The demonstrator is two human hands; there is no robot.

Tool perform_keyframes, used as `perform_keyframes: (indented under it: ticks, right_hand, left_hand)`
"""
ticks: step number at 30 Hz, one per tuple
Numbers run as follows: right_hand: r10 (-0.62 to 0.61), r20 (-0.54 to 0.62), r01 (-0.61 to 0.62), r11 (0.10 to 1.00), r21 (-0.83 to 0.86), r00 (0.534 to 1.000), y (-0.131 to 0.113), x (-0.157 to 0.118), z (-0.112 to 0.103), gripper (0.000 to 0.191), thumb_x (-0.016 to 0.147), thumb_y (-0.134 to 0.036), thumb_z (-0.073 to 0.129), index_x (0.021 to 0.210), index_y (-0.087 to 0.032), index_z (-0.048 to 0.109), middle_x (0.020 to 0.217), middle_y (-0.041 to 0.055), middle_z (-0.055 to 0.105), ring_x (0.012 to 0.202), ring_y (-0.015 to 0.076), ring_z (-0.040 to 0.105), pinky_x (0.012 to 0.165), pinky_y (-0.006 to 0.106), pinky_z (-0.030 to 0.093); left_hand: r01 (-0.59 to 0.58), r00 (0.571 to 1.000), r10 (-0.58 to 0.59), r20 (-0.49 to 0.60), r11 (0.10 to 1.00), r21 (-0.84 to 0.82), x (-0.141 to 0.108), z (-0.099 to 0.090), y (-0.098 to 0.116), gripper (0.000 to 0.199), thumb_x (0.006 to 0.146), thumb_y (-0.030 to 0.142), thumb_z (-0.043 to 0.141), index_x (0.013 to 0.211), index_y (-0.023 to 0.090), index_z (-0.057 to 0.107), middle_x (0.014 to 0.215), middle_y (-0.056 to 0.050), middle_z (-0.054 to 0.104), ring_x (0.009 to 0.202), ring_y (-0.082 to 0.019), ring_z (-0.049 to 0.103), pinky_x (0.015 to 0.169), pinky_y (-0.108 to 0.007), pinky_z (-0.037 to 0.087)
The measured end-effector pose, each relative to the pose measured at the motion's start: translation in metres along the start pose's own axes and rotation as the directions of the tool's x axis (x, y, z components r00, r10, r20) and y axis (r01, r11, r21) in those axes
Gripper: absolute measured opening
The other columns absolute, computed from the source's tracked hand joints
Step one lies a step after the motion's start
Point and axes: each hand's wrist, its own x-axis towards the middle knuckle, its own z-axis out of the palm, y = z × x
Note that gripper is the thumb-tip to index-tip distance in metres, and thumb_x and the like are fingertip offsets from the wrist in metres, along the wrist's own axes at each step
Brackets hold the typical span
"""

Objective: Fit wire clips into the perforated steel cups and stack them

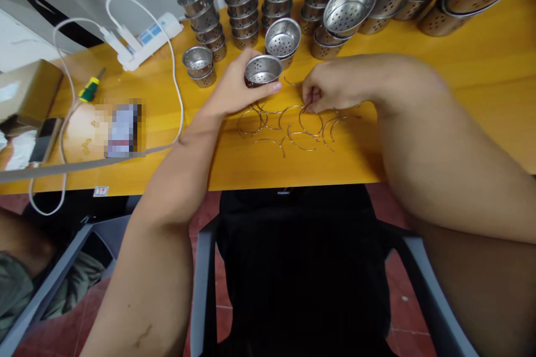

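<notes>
A small perforated metal cup [263,70] is gripped by my left hand [238,83], with the thumb along its near side and the cup's mouth facing up. My right hand [330,86] is closed in a pinch just above the wood, its fingertips at one of the thin curved wires [310,129]. Several more curved wires [268,141] lie loosely overlapping on the table in front of both hands. Just behind the held cup stands a short stack of perforated cups [283,38].
Tall stacks of perforated cups [240,5] line the table's [460,117] back edge, larger ones [450,17] at right. Left are a power strip [151,39] with white cables, a screwdriver [91,88], a blurred phone [122,131] and a cardboard box [31,95]. Someone's leg shows lower left.
</notes>
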Motion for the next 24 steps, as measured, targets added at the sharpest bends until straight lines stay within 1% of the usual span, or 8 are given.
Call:
perform_keyframes:
  ticks: [4,7,9,11,14,19,21,24]
  right_hand:
    - [0.096,0.035,-0.089,0.982,-0.165,0.995,-0.017,0.001,0.002,0.02,0.105,-0.012,0.086,0.089,-0.024,0.081,0.084,0.0052,0.079,0.08,0.0304,0.076,0.074,0.043,0.051]
    - [0.072,0.02,-0.068,0.981,-0.18,0.997,-0.024,0.004,0.005,0.019,0.106,-0.023,0.092,0.09,-0.025,0.081,0.083,0.006,0.078,0.089,0.0334,0.079,0.08,0.044,0.057]
    - [0.079,0.002,-0.077,0.983,-0.168,0.997,-0.028,0.004,0.006,0.018,0.106,-0.028,0.096,0.096,-0.021,0.083,0.085,0.0099,0.079,0.095,0.0365,0.081,0.084,0.046,0.058]
    - [0.104,-0.006,-0.104,0.979,-0.178,0.995,-0.032,0.003,0.006,0.02,0.107,-0.03,0.096,0.1,-0.017,0.083,0.086,0.0135,0.079,0.095,0.0379,0.081,0.082,0.046,0.056]
    - [0.125,0.0,-0.122,0.966,-0.227,0.992,-0.037,0.002,0.006,0.017,0.107,-0.034,0.092,0.103,-0.02,0.083,0.085,0.0119,0.079,0.093,0.038,0.081,0.076,0.045,0.054]
    - [0.108,-0.015,-0.109,0.979,-0.172,0.994,-0.031,0.007,0.01,0.019,0.104,-0.042,0.093,0.111,-0.025,0.087,0.098,0.0127,0.084,0.112,0.0455,0.083,0.09,0.05,0.063]
    - [0.075,-0.035,-0.079,0.986,-0.147,0.997,-0.024,0.011,0.013,0.018,0.106,-0.043,0.09,0.109,-0.025,0.086,0.1,0.0137,0.085,0.113,0.0456,0.083,0.093,0.052,0.063]
    - [0.005,-0.124,-0.017,0.996,-0.092,0.992,-0.013,0.015,0.014,0.015,0.107,-0.04,0.085,0.102,-0.026,0.082,0.098,0.013,0.083,0.108,0.0434,0.082,0.093,0.053,0.063]
  left_hand:
    - [0.008,1.0,-0.007,0.009,1.0,-0.019,-0.001,0.003,0.003,0.083,0.082,0.088,0.109,0.128,0.029,0.072,0.128,-0.009,0.084,0.124,-0.038,0.083,0.115,-0.055,0.067]
    - [0.006,1.0,-0.005,0.028,1.0,-0.029,-0.001,0.003,0.004,0.083,0.082,0.086,0.11,0.129,0.03,0.072,0.128,-0.009,0.084,0.123,-0.038,0.083,0.115,-0.055,0.068]
    - [0.001,0.999,0.0,0.038,1.0,-0.027,-0.002,0.003,0.003,0.083,0.083,0.086,0.11,0.13,0.029,0.072,0.13,-0.01,0.083,0.124,-0.037,0.083,0.115,-0.054,0.067]
    - [-0.011,0.999,0.012,0.039,1.0,-0.027,-0.002,0.003,0.001,0.085,0.083,0.088,0.109,0.131,0.028,0.071,0.132,-0.011,0.083,0.125,-0.037,0.083,0.116,-0.053,0.067]
    - [-0.022,0.999,0.023,0.035,0.999,-0.038,-0.002,0.003,-0.002,0.085,0.083,0.087,0.109,0.131,0.028,0.071,0.132,-0.011,0.084,0.125,-0.038,0.083,0.116,-0.054,0.067]
    - [-0.006,0.999,0.007,0.034,1.0,-0.027,-0.002,0.004,-0.002,0.078,0.086,0.078,0.112,0.132,0.029,0.073,0.134,-0.011,0.085,0.128,-0.038,0.083,0.119,-0.055,0.068]
    - [-0.009,1.0,0.01,0.024,1.0,-0.021,-0.002,0.004,-0.002,0.077,0.088,0.077,0.11,0.134,0.029,0.073,0.134,-0.011,0.084,0.128,-0.037,0.083,0.119,-0.055,0.068]
    - [-0.03,0.999,0.03,-0.027,1.0,0.003,0.0,0.005,-0.008,0.081,0.089,0.08,0.109,0.138,0.029,0.07,0.137,-0.01,0.083,0.13,-0.037,0.082,0.121,-0.054,0.067]
